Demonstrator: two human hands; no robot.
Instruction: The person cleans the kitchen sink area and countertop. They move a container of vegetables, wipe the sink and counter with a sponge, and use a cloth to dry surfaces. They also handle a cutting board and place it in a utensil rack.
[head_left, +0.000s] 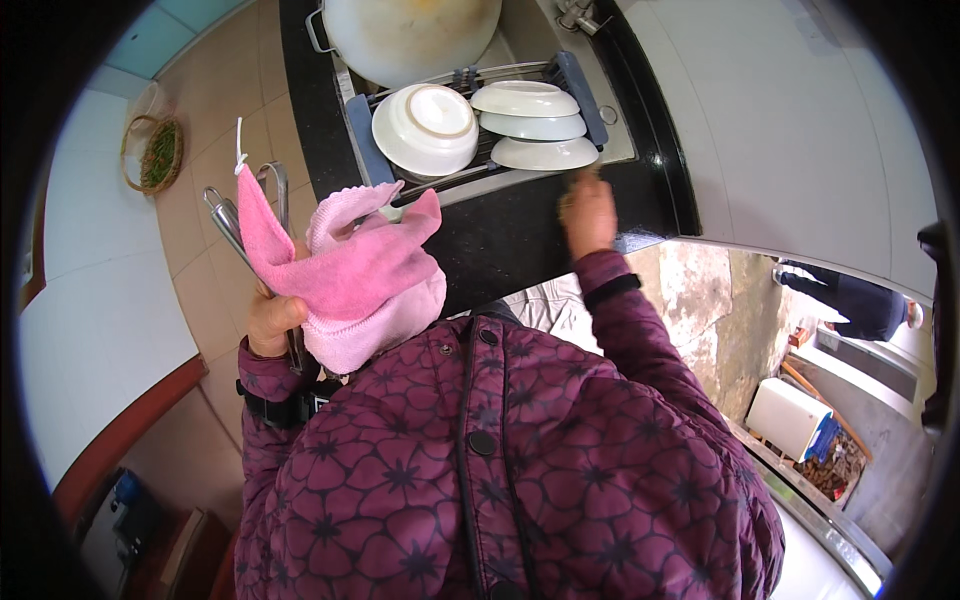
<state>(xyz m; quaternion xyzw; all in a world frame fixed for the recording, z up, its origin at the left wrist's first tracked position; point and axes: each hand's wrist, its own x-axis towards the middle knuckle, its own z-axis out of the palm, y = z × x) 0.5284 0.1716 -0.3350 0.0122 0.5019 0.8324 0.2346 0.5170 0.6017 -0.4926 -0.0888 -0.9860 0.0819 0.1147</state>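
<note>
A pink cloth (352, 277) and several metal utensils (229, 217) with long handles are held in my left hand (276, 319), left of the black countertop (495, 247). Over the counter's right part is my right hand (590, 214), blurred; its fingertips reach toward a small brownish thing just below the plates, and whether it grips this cannot be told. A rack with blue-grey ends (581, 97) spans the sink. On it rest an upturned white bowl (426, 129) and several white dishes (544, 154), tilted side by side.
Behind the rack, a large pale round pan or lid (412, 37) with a side handle leans in the sink. A faucet (581, 15) stands at the back right. A wicker basket of greens (159, 154) sits at far left. Another person (862, 304) is far off at the right.
</note>
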